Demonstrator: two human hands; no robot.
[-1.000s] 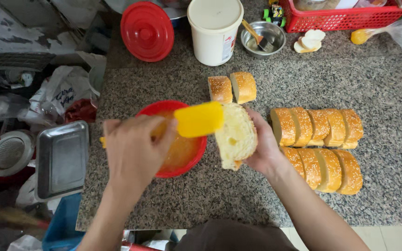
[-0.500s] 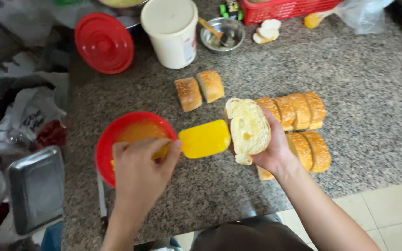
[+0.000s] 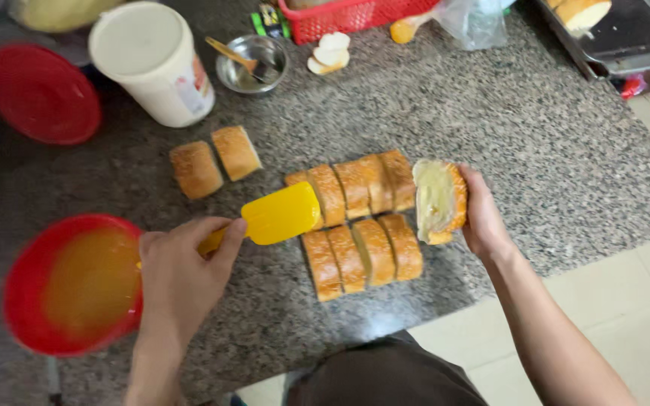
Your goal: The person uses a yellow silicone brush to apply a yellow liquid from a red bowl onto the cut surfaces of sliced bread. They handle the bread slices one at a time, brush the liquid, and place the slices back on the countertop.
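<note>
Our right hand (image 3: 483,218) had carried the cut bread piece (image 3: 439,200) out beside the rows, fingers closed on it, left hand (image 3: 182,263) gripping the yellow spatula (image 3: 276,216), red bowl (image 3: 31,293) of orange liquid just left of it.

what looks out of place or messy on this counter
Little stands out. Two bread pieces lie apart from the tidy rows of bread pieces, and the red lid lies off the white tub. No spill shows around the red bowl on the granite counter.

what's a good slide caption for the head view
Left hand holds a yellow spatula over sliced bread rows; right hand holds a buttered bread piece.
</note>
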